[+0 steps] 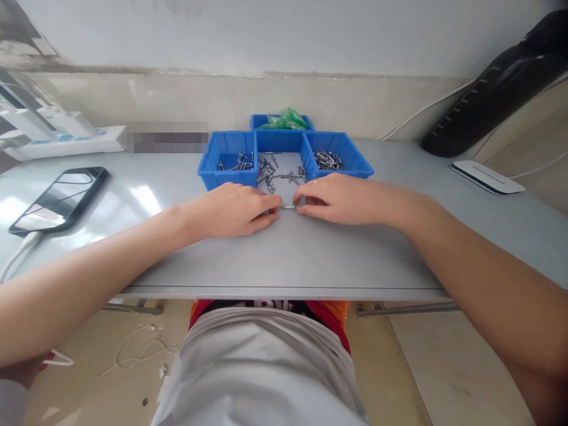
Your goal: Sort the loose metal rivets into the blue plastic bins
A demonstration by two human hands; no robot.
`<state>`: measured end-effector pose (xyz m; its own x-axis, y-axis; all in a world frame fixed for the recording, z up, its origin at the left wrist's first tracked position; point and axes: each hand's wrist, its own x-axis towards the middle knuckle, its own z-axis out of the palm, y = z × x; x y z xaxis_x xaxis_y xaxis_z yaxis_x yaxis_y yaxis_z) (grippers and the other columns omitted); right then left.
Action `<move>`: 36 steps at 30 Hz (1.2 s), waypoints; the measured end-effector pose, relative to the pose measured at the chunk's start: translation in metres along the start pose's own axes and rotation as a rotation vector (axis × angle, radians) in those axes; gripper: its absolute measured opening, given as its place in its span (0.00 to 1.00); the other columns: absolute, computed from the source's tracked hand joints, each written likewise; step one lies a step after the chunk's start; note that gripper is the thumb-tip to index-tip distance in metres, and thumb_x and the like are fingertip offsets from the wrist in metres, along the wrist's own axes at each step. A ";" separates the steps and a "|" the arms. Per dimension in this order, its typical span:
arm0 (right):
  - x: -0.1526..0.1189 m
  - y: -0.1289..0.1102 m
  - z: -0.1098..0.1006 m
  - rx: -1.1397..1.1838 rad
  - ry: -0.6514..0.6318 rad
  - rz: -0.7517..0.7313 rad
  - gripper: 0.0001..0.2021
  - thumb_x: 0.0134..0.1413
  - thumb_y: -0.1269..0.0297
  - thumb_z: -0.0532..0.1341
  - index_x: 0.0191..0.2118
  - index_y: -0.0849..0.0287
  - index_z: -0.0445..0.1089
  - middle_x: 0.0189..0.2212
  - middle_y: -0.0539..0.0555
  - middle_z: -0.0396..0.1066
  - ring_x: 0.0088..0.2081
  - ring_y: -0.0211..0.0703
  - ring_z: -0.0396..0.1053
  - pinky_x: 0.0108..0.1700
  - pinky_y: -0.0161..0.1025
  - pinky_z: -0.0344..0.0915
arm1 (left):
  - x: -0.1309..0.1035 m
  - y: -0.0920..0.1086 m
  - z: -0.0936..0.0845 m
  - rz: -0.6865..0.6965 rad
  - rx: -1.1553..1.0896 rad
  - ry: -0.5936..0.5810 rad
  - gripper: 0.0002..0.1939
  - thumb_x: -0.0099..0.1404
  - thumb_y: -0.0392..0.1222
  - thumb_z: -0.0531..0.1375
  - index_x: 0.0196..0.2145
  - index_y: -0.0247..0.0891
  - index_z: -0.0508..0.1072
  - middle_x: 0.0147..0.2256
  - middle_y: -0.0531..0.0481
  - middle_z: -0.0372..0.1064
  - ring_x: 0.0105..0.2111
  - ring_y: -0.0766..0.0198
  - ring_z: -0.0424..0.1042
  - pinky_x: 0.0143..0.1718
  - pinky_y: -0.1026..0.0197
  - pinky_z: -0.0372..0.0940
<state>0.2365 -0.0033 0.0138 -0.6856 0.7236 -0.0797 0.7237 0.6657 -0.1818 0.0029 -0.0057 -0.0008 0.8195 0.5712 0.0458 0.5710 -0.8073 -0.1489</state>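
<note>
Small metal piece between two hands, loose pieces just behind

One thin metal piece (289, 207) lies between the fingertips of both hands, low over the worktop (284, 260). The left hand (235, 207) has its fingers bent near one end, and the right hand (341, 198) is curved at the other; I cannot tell whether either one truly grips it or only touches it. Behind them, loose metal pieces (286, 175) are scattered between the left blue bin (228, 178) and the right blue bin (352, 155), and both bins also contain metal pieces. The rear blue bin (281, 141) holds a green plastic bag (289, 118)

In my judgement, the thin piece could slip or roll away, because it is narrow and perhaps smooth. A careless knuckle could push the loose pieces, and similar ones could be mixed, because they lie so near both bins
</note>
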 end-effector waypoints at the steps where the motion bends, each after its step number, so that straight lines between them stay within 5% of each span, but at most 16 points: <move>1: 0.000 0.000 0.000 -0.002 -0.003 0.000 0.13 0.57 0.57 0.51 0.42 0.52 0.70 0.36 0.52 0.73 0.36 0.44 0.67 0.33 0.37 0.55 | 0.000 0.000 0.000 0.002 -0.001 -0.001 0.17 0.69 0.49 0.45 0.43 0.40 0.69 0.31 0.49 0.72 0.26 0.63 0.69 0.25 0.64 0.53; 36: -0.001 -0.002 -0.001 -0.035 -0.010 0.020 0.14 0.57 0.57 0.51 0.42 0.53 0.70 0.34 0.52 0.72 0.33 0.43 0.67 0.31 0.37 0.53 | 0.001 0.002 -0.002 -0.006 0.016 -0.014 0.15 0.69 0.47 0.46 0.41 0.40 0.69 0.32 0.48 0.73 0.26 0.64 0.70 0.24 0.65 0.53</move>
<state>0.2355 -0.0051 0.0155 -0.6716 0.7351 -0.0928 0.7395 0.6572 -0.1456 0.0046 -0.0068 0.0013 0.8153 0.5781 0.0332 0.5750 -0.8014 -0.1646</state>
